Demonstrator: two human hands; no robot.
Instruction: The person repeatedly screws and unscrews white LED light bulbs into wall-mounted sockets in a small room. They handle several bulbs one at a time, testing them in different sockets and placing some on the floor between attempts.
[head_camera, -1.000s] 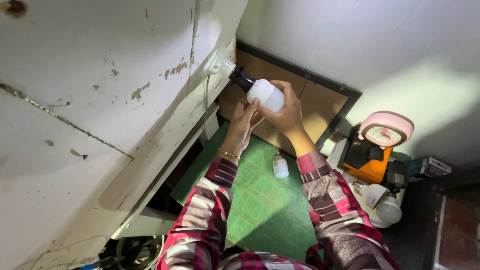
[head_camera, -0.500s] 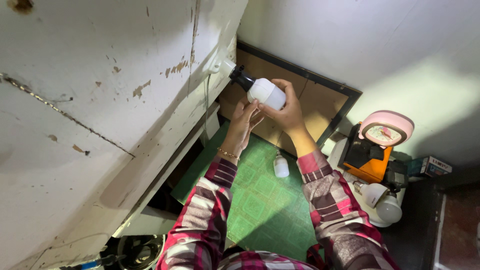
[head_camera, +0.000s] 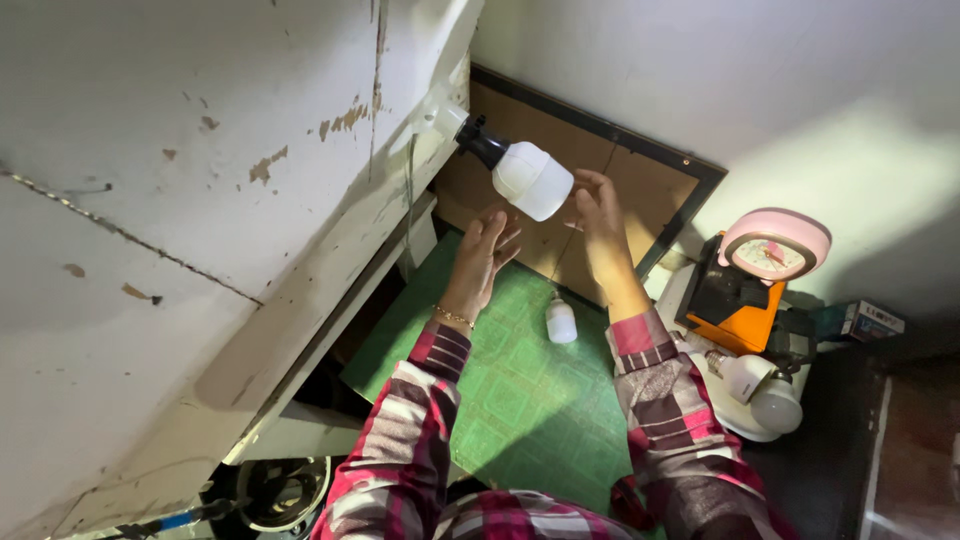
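A white light bulb (head_camera: 533, 178) sits in a black socket (head_camera: 482, 143) fixed to the peeling white wall. My right hand (head_camera: 598, 220) hovers open just right of the bulb, fingers apart and not touching it. Lower down and left of the bulb, my left hand (head_camera: 485, 252) is also open, palm up, a thin bracelet on its wrist. Both arms wear red plaid sleeves. A second small white bulb (head_camera: 561, 321) lies on the green patterned mat (head_camera: 510, 400) below my hands.
A brown board in a dark frame (head_camera: 640, 190) leans against the far wall. To the right stand a pink dial scale (head_camera: 773, 250) on an orange body and another white bulb (head_camera: 765, 390). A round metal part (head_camera: 285, 490) lies at bottom left.
Both hands have let go of the mounted bulb and drawn slightly back from it. The bulb stays in its socket.
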